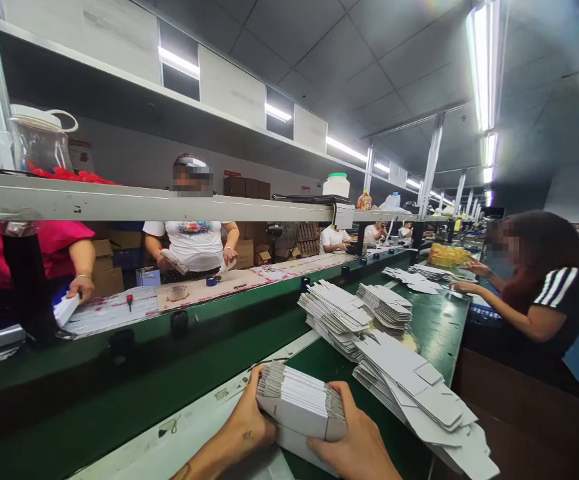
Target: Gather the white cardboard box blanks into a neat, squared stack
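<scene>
A thick stack of flattened white cardboard boxes [302, 407] is held between my two hands, its layered edges facing up. My left hand [252, 417] is closed round the stack's left end, thumb along the side. Round the right end wraps my right hand [352, 433], its thumb near the top edge. Just to the right, a fanned pile of flat white boxes [414, 387] lies on the green work surface [432, 333]. Behind it are another tall pile of flat boxes [332, 310] and a smaller pile [384, 307].
A green conveyor belt [179, 373] runs along on the left, below a metal shelf beam [249, 208]. Across it, a person in a white shirt [192, 243] holds a bundle of cardboard. At the right, a person in a black top [544, 313] works by the yellow bundle [448, 255].
</scene>
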The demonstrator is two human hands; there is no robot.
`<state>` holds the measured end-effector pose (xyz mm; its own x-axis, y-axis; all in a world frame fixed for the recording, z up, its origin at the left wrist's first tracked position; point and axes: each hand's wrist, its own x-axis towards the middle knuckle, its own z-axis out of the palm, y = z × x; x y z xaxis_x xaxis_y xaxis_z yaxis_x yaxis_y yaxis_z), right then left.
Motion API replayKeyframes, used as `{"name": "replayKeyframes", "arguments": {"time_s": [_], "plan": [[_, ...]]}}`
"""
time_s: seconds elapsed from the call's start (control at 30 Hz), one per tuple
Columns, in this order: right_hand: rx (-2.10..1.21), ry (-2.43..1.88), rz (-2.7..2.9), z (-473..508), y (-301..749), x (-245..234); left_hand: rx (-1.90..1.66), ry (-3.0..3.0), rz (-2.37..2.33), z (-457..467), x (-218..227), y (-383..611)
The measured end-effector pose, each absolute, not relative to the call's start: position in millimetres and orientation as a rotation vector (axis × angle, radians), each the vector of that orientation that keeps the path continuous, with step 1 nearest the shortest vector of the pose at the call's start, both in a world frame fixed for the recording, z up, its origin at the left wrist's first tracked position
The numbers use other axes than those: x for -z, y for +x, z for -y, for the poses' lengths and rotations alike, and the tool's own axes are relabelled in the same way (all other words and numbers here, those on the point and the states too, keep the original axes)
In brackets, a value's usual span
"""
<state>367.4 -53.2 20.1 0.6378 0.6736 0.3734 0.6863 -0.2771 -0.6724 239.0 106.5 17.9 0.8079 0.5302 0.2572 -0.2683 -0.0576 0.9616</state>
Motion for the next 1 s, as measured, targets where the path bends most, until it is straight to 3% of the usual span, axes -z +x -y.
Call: {"name": "replayKeyframes", "arguments": {"time_s": [0.6, 0.8, 0.87, 1.0], "plan": [[-0.244, -1.296, 0.780, 104.4, 345.2, -67.3, -0.632, 1.958, -0.264, -49.1, -148.4, 187.2], [-0.374, -1.104, 0.721, 107.0, 338.1, -55.5, -0.943, 2.007, -0.175, -21.7, -172.8, 180.5], [-0.267, -1.157, 0.716, 119.6, 348.6, -52.6, -1.086, 1.965, -0.219, -11.5, -177.4, 173.0], [0.282, -1.387, 0.636, 176.3, 399.2, -75.1, -1.297, 1.773, -0.360, -8.0, -178.7, 160.0]]}}
